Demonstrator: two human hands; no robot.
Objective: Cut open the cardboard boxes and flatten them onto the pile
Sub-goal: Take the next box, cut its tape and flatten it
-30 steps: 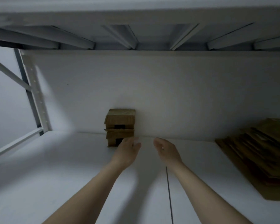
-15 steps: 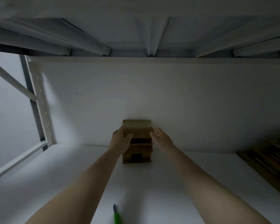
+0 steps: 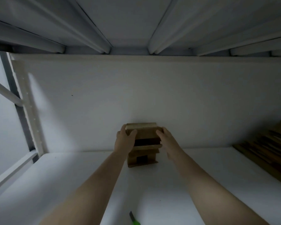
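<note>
Shelving bay in dim, greyish light, seen from a person's head looking forward and down. Two small brown boxes stand stacked at the back of a white shelf (image 3: 71,184), and this stack is the landmark for all that follows. The lower cardboard box (image 3: 142,159) sits on the shelf, and the upper cardboard box (image 3: 144,133) rests on top of it, close against the plain white back panel (image 3: 136,95) behind the stack.

Two bare forearms reach in from the near edge. The left hand (image 3: 124,142) grips the left side of the upper cardboard box, its fingers (image 3: 132,132) curled round the front corner. The right hand (image 3: 168,142) clasps the right side of the same box.

Well in front of the stack, at the near edge of view, lies a green utility knife (image 3: 135,220), only partly in view. Far to the right of the stack, a pile of flattened cardboard (image 3: 266,153) lies on the shelf.

Above the stack runs the ribbed underside of a higher shelf (image 3: 130,21). Far left of the stack stands a perforated white upright post (image 3: 28,111), with a diagonal brace (image 3: 5,93) meeting it.
</note>
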